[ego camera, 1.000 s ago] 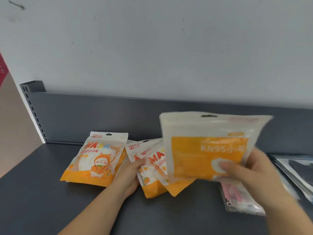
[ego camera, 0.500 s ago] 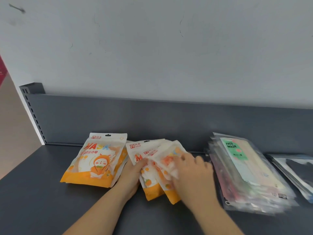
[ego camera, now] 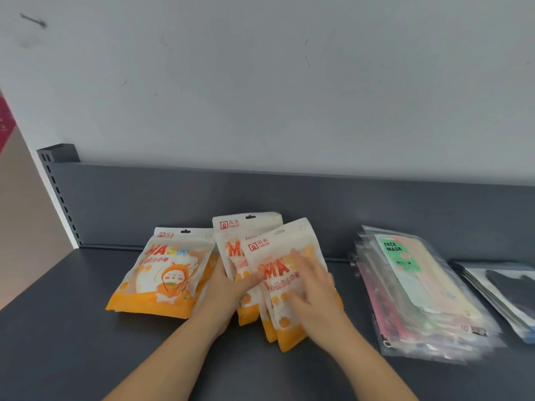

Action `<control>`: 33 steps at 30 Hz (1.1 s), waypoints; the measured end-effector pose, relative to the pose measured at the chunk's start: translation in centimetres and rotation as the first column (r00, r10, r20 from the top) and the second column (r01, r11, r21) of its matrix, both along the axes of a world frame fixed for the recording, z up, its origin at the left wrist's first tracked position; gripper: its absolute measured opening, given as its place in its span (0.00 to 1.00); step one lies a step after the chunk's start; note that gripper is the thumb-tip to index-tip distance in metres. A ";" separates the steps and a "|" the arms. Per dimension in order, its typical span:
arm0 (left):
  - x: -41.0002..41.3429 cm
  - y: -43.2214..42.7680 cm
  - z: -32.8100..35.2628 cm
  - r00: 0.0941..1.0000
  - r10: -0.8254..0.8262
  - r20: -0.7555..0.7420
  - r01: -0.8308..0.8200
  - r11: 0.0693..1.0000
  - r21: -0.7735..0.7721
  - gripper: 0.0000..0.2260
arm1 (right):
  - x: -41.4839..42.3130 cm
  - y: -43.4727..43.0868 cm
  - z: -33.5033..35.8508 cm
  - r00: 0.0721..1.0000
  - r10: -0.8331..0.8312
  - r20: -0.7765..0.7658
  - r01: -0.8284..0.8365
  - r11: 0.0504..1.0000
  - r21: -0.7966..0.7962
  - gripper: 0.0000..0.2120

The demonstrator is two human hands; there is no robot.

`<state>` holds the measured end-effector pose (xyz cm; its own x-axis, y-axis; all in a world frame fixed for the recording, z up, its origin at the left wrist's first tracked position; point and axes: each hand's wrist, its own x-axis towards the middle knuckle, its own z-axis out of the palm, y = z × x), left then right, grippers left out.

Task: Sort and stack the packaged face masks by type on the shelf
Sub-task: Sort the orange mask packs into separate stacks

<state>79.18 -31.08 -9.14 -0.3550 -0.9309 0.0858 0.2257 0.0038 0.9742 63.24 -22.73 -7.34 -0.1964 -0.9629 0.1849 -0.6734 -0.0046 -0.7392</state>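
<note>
Several orange-and-white mask packets lie on the dark grey shelf (ego camera: 58, 342). One packet with a cartoon figure (ego camera: 165, 273) lies alone on the left. Beside it is a fanned pile of the same packets (ego camera: 249, 247). My left hand (ego camera: 225, 290) grips the pile's left edge, thumb on top. My right hand (ego camera: 312, 287) rests flat, fingers spread, on the top packet (ego camera: 278, 250), which lies tilted to the right. To the right sits a stack of clear packets with a green "FACE MASK" label (ego camera: 396, 256).
A stack of packets with black masks (ego camera: 509, 287) lies at the far right edge. The shelf's grey back panel (ego camera: 289, 198) runs behind everything, with a slotted upright (ego camera: 58, 198) at its left end. A white wall rises above.
My right hand brought the held orange packet down, turned it over and laid it on the fanned pile. The clear-packet stack it hid is now in view. My left hand stayed at the pile's edge.
</note>
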 end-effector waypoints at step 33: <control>0.7 -0.2 2.7 0.984 0.171 0.052 -0.171 0.985 -0.001 0.12 | -6.1 1.5 -3.1 0.644 0.085 0.761 0.038 0.989 -0.143 0.41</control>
